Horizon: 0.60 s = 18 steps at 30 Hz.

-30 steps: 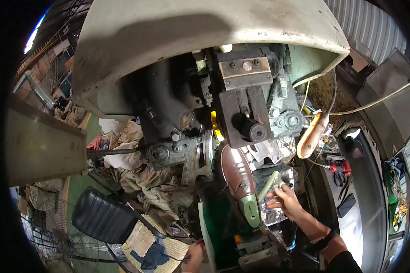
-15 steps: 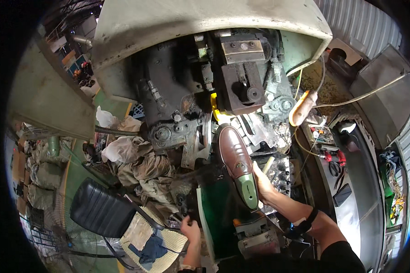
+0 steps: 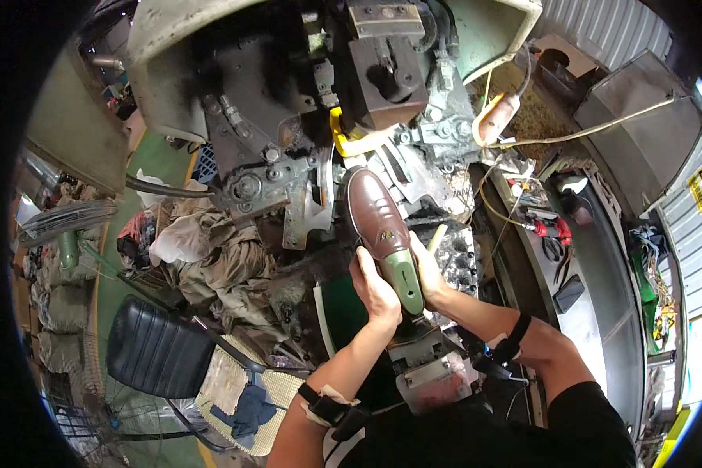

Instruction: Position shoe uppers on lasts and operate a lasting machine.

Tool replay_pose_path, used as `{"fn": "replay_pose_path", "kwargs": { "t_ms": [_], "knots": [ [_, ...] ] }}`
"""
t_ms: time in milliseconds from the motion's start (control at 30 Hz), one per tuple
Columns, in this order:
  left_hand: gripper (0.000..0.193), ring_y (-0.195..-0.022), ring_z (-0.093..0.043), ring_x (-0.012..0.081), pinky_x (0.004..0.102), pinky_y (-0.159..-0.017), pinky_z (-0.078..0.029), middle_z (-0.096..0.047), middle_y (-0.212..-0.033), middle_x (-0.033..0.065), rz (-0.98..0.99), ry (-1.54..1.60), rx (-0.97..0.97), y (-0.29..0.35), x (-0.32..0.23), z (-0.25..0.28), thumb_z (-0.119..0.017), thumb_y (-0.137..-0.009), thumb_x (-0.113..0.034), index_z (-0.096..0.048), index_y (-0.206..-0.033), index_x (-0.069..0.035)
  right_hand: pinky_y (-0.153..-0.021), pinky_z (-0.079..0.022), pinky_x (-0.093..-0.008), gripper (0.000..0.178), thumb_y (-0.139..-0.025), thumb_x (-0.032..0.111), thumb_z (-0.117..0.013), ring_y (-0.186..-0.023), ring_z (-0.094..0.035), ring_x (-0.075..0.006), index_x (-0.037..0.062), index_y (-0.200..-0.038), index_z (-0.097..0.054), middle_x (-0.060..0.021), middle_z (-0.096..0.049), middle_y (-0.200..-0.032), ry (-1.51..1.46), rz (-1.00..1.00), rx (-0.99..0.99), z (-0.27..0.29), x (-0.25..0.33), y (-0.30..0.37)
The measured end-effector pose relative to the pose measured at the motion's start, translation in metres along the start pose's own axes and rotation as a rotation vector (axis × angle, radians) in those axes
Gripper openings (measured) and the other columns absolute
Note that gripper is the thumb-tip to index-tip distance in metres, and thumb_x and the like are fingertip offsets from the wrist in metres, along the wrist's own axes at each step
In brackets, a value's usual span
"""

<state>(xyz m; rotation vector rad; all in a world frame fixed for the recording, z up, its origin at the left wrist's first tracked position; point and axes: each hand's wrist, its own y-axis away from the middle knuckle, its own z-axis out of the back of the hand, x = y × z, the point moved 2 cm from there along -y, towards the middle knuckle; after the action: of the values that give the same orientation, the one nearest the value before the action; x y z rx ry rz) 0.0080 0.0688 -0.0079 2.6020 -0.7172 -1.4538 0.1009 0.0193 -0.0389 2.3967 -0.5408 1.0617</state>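
A brown leather shoe upper (image 3: 376, 210) is stretched over a green shoe last (image 3: 403, 279). Its toe points away from me, just below the machine's yellow curved guard (image 3: 351, 145) and dark metal block (image 3: 386, 78). Along the left side of the last, near the heel, my left hand (image 3: 376, 288) is closed against it. My right hand (image 3: 428, 273) grips the opposite side, its thumb along the edge of the upper. The fingertips of both hands are hidden beneath the shoe. Whether the toe touches the machine I cannot tell.
To the left stand a black-backed chair (image 3: 160, 347) and crumpled brown cloth (image 3: 218, 261). An orange lamp-like fitting (image 3: 495, 118) hangs on a cable at right. A bench on the right carries a red power tool (image 3: 554, 231) and a dark phone-like object (image 3: 568, 294).
My left hand has come up from low beside the chair and taken hold of the last's left side. My right hand keeps its grip. The whole view has shifted.
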Motion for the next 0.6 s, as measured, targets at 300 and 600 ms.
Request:
{"fn": "replay_pose_path", "kwargs": {
  "t_ms": [300, 600],
  "knots": [
    [0.047, -0.112, -0.054, 0.0186, 0.0348, -0.102, -0.043, -0.061, -0.121, 0.0081, -0.095, -0.14, 0.072, -0.02, 0.001, 0.017, -0.052, -0.109, -0.046, -0.059, -0.122, -0.001, -0.099, -0.048, -0.0283, 0.047, -0.114, 0.036, -0.037, -0.109, -0.061, -0.0155, 0.0044, -0.144, -0.055, -0.0062, -0.067, -0.125, 0.316, 0.23, 0.067, 0.013, -0.002, -0.011],
    [0.083, -0.146, -0.04, 0.032, 0.0416, -0.121, -0.033, -0.04, -0.157, 0.0272, -0.245, -0.374, 0.208, 0.025, -0.041, 0.02, -0.073, -0.097, -0.024, -0.026, -0.158, 0.007, -0.064, -0.057, -0.0328, 0.063, -0.102, 0.03, -0.062, -0.068, -0.066, -0.0181, 0.0093, -0.157, -0.041, -0.0063, -0.069, -0.083, 1.402, 0.339, 0.191, 0.06, 0.086, 0.048]
  ]
}}
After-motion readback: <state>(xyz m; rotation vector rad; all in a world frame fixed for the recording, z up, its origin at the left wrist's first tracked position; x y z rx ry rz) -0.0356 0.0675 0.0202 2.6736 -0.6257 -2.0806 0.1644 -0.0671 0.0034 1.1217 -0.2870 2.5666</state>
